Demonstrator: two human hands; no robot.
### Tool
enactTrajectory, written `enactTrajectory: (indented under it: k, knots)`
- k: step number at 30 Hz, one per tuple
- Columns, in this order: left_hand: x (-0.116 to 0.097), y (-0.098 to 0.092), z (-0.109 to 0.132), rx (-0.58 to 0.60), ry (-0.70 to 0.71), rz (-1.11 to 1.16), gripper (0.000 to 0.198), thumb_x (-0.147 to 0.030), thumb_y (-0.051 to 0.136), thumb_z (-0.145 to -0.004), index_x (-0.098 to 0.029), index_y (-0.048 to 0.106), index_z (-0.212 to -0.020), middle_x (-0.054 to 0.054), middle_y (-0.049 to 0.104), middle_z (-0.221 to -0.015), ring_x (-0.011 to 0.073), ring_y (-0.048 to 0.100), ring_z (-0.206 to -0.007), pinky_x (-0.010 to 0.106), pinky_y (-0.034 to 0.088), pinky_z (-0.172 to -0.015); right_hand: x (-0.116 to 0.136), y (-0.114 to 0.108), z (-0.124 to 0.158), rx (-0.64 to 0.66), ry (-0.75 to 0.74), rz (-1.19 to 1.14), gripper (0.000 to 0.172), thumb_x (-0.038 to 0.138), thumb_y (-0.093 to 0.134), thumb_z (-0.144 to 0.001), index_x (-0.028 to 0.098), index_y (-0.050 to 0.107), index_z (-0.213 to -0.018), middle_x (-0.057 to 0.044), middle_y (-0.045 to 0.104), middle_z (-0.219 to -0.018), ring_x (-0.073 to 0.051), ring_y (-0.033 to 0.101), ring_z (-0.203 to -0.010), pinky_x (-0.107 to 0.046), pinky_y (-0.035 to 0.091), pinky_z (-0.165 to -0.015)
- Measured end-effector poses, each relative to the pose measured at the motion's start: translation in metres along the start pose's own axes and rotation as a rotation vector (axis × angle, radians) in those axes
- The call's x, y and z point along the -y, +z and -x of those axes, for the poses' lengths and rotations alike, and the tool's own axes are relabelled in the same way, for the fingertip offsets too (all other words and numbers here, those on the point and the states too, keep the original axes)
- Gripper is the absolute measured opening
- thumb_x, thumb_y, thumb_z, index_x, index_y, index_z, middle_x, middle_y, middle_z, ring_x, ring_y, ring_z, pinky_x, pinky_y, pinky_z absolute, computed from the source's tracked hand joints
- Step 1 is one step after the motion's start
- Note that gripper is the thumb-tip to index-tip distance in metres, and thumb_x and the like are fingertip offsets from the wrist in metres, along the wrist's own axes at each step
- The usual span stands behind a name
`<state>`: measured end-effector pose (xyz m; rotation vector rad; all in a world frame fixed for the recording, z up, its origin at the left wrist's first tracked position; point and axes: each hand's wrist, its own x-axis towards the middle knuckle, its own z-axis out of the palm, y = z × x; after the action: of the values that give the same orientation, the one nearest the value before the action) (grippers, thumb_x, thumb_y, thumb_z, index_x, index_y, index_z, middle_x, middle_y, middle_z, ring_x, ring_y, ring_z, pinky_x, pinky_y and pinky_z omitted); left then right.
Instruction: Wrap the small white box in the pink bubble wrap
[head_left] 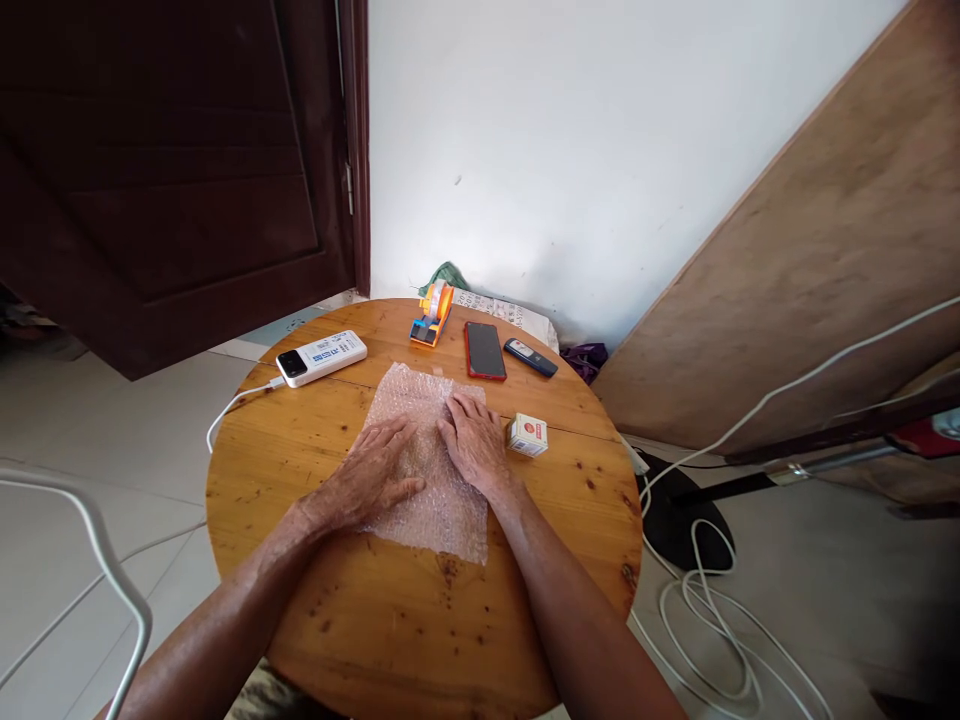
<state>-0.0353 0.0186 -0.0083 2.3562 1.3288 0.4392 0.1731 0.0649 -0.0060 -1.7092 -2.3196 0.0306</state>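
A sheet of pinkish bubble wrap (427,520) lies flat on the round wooden table (322,610). My left hand (371,475) rests on its left part, fingers stretched out and thumb apart. On the upper right part lies my right hand (476,440), palm down with its fingers extended. Neither hand holds anything. Just right of my right hand stands a small white box (528,435) with a red mark, apart from the fingers.
Toward the back are an orange and blue tape dispenser (432,315), a red-edged phone (485,351) and a dark blue device (531,357). A white power bank (322,358) with a cable sits at left. Looped white cable (705,600) lies on the floor at right.
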Motion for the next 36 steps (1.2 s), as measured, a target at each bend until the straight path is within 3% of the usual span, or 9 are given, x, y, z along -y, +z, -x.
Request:
enactTrajectory:
  k: [7,11,16,22,26,30,36]
  knots:
    - [-0.012,-0.02,0.013,0.059,0.003,-0.104,0.06,-0.044,0.06,-0.088,-0.022,0.047,-0.142,0.015,0.045,-0.152,0.0342,0.037,-0.144,0.055,0.029,-0.118,0.005,-0.008,0.0,0.009,0.009,0.048,0.034,0.033,0.043,-0.101,0.017,0.06,-0.126,-0.012,0.059,-0.138,-0.029,0.051,-0.12,-0.043,0.038,-0.095]
    - [-0.023,-0.025,0.007,0.059,0.0,-0.141,0.061,-0.043,0.06,-0.089,-0.02,0.045,-0.143,0.019,0.041,-0.154,0.0358,0.034,-0.146,0.058,0.029,-0.117,0.005,-0.008,0.001,-0.016,0.009,0.063,0.033,0.034,0.045,-0.1,0.017,0.06,-0.124,-0.012,0.061,-0.134,-0.029,0.051,-0.118,-0.042,0.037,-0.094]
    - [-0.024,-0.009,-0.011,0.06,-0.013,-0.18,0.066,-0.048,0.066,-0.084,-0.018,0.049,-0.14,0.021,0.04,-0.155,0.0384,0.032,-0.146,0.058,0.024,-0.119,0.002,-0.009,0.002,-0.008,-0.017,0.086,0.032,0.034,0.047,-0.1,0.018,0.061,-0.124,-0.012,0.059,-0.136,-0.03,0.051,-0.119,-0.042,0.038,-0.093]
    - [-0.012,0.013,-0.012,-0.041,-0.02,-0.181,0.073,-0.058,0.063,-0.082,-0.02,0.048,-0.143,0.018,0.036,-0.158,0.0374,0.026,-0.149,0.059,0.015,-0.121,-0.002,-0.009,0.0,0.01,-0.033,0.054,0.038,0.032,0.045,-0.1,0.02,0.056,-0.134,-0.013,0.055,-0.143,-0.029,0.05,-0.123,-0.044,0.039,-0.094]
    - [-0.013,0.016,-0.011,-0.062,-0.027,-0.198,0.074,-0.059,0.064,-0.08,-0.021,0.05,-0.141,0.018,0.037,-0.158,0.0375,0.028,-0.148,0.057,0.017,-0.121,-0.006,-0.008,0.0,-0.014,-0.004,0.052,0.04,0.033,0.046,-0.099,0.02,0.054,-0.137,-0.012,0.051,-0.148,-0.029,0.048,-0.128,-0.044,0.038,-0.099]
    - [-0.022,0.015,-0.012,-0.069,-0.094,-0.21,0.075,-0.059,0.064,-0.08,-0.018,0.049,-0.142,0.021,0.035,-0.158,0.0405,0.025,-0.149,0.064,0.015,-0.119,-0.007,-0.008,0.0,0.015,-0.012,0.045,0.043,0.031,0.045,-0.1,0.016,0.052,-0.139,-0.012,0.051,-0.148,-0.029,0.048,-0.13,-0.043,0.038,-0.102]
    - [-0.025,0.014,-0.011,-0.058,-0.101,-0.195,0.075,-0.06,0.063,-0.08,-0.02,0.048,-0.141,0.021,0.033,-0.159,0.0425,0.024,-0.149,0.072,0.01,-0.115,-0.002,-0.023,-0.001,-0.064,0.006,0.016,0.035,0.029,0.047,-0.098,0.017,0.063,-0.127,-0.014,0.05,-0.149,-0.031,0.047,-0.132,-0.045,0.036,-0.106]
